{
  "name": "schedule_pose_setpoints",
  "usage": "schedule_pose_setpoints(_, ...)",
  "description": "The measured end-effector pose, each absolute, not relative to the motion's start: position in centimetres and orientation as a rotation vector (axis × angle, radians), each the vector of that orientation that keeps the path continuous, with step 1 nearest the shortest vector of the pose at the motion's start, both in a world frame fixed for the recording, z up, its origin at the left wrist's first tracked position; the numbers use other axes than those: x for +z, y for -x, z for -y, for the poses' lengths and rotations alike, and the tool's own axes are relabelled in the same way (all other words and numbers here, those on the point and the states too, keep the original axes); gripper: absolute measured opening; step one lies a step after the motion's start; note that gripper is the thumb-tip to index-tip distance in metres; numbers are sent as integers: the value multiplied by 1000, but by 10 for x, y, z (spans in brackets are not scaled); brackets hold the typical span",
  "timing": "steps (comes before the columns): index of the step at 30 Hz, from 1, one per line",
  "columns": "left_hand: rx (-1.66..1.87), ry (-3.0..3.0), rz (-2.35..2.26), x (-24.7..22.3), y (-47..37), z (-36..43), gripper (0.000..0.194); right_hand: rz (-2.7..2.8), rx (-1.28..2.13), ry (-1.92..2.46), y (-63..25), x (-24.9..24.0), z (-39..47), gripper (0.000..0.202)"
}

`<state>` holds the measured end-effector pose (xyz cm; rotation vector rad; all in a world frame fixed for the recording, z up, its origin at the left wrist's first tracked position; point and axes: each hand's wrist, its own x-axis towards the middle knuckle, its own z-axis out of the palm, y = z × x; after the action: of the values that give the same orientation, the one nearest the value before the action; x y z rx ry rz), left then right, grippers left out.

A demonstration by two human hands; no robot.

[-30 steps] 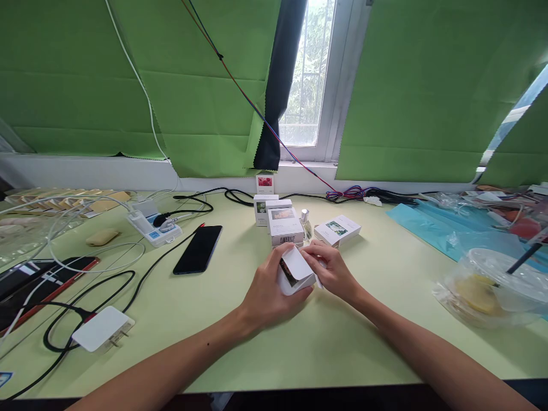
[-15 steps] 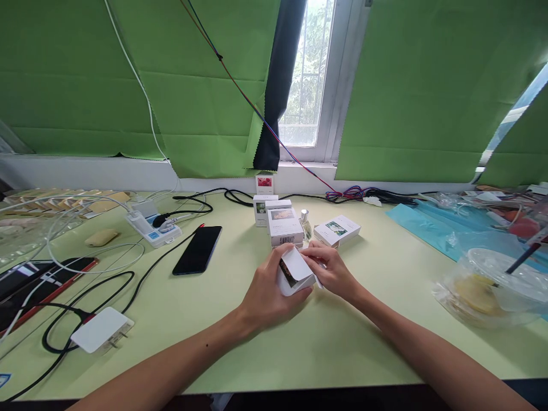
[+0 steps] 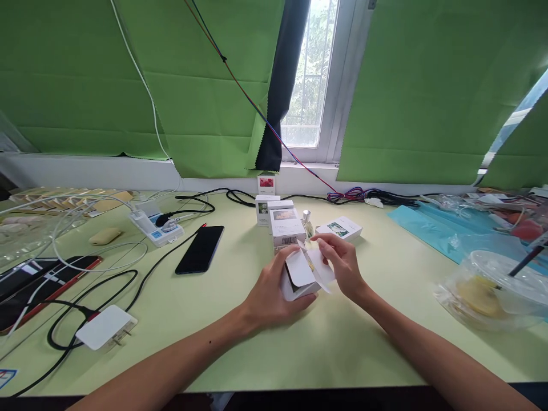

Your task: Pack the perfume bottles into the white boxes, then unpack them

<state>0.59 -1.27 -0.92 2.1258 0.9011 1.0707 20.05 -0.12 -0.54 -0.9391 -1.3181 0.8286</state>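
Note:
A small white carton (image 3: 299, 273) lies tilted in my left hand (image 3: 268, 288), which is closed round its sides. Its end nearest my right hand is open, with white flaps (image 3: 324, 274) spread out and something yellowish just inside. My right hand (image 3: 342, 265) is at that opening, thumb and fingers pinched together over a small pale piece that I cannot make out. Just beyond my hands stand several white boxes (image 3: 287, 227) with printed pictures. Beside them is a clear glass bottle (image 3: 307, 224) with a silver cap, and a white box (image 3: 339, 228) lies flat to its right.
A black phone (image 3: 200, 249) lies left of my hands. Farther left are a power strip (image 3: 156, 227), a white charger (image 3: 107, 327), cables and a red-edged phone (image 3: 72, 273). On the right stand a lidded plastic cup (image 3: 492, 288) and blue sheeting (image 3: 428, 228).
My right hand has shifted slightly right and up from the carton's end. The end flaps now stand spread out, with a yellowish part showing between them. My left hand still holds the carton.

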Motion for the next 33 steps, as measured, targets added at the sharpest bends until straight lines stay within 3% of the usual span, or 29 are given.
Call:
schedule_pose_setpoints(9,1138,-2154,-536,-10,-6,15,79,1288,1126,939,-201,-5,-3,34)
schedule_pose_setpoints(17,1166,-2056,-540,-13,-6,12,82,1152,1479,903,-202,-2,-3,36)
schedule_pose_setpoints(33,1164,-1944,-681,-7,-3,12,72,967,1584,795,-202,6,-3,36)
